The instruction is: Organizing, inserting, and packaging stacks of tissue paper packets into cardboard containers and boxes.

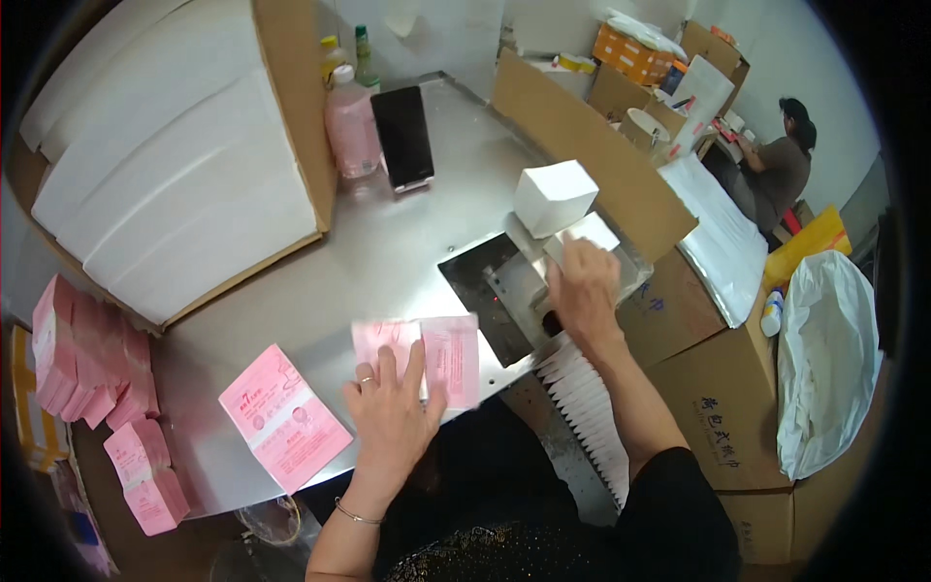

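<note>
My left hand (pixel 393 403) lies with fingers spread on a pink printed wrapper (pixel 451 364) near the table's front edge. A white strip shows between the wrapper's two halves, partly under my fingers. My right hand (pixel 587 291) is closed, its curled fingers at the near edge of a low white paper stack (pixel 593 233); the fingertips are partly hidden. Just behind it stands a taller white block (pixel 556 197). Beside my right hand, a dark rectangular opening (pixel 490 296) with metal parts is set into the table. Another pink wrapper (pixel 284 419) lies flat to the left of my left hand.
Pink packets (pixel 92 359) are piled at the left edge, below a carton of white sheets (pixel 194 184). A phone (pixel 402 136) leans by bottles (pixel 352 126) at the back. Cartons (pixel 713 417) and a white bag (pixel 824 369) stand right. A person (pixel 776 165) sits beyond.
</note>
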Motion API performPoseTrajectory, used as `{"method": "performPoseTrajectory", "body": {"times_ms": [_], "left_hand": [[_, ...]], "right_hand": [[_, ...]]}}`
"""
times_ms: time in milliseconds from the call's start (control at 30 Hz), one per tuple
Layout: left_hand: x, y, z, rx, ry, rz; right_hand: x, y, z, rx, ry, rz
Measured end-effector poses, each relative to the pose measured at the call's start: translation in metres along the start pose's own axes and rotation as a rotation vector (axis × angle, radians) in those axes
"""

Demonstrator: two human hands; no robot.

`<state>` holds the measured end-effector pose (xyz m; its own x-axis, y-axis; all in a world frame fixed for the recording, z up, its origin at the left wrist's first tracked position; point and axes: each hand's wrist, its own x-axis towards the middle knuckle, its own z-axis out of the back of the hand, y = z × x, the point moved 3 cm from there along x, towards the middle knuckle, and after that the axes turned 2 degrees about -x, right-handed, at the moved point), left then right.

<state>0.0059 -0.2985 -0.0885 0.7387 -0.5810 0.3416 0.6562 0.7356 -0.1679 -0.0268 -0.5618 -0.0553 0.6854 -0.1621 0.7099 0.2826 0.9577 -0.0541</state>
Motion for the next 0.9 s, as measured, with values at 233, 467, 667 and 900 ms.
{"method": "performPoseTrajectory", "body": {"times_ms": [233, 467, 667, 900], "left_hand": [[0.011, -0.014, 0.006, -0.007, -0.094, -0.101], [0.003, -0.018, -0.005, -0.008, 0.071, -0.077], [0.001, 0.010, -0.013, -0.507, 0.121, -0.073], [0.006, -0.021, 0.006, -0.326, 0.127, -0.048]], "right_hand": [[-0.013, -0.062, -0.039, 0.000, 0.160, -0.163], [-0.018, -0.069, -0.026, 0.031, -0.042, -0.072], [-0.065, 0.102, 0.040, 0.806, 0.310, 0.574], [-0.026, 0.107, -0.062, 0.374, 0.472, 0.292]]}}
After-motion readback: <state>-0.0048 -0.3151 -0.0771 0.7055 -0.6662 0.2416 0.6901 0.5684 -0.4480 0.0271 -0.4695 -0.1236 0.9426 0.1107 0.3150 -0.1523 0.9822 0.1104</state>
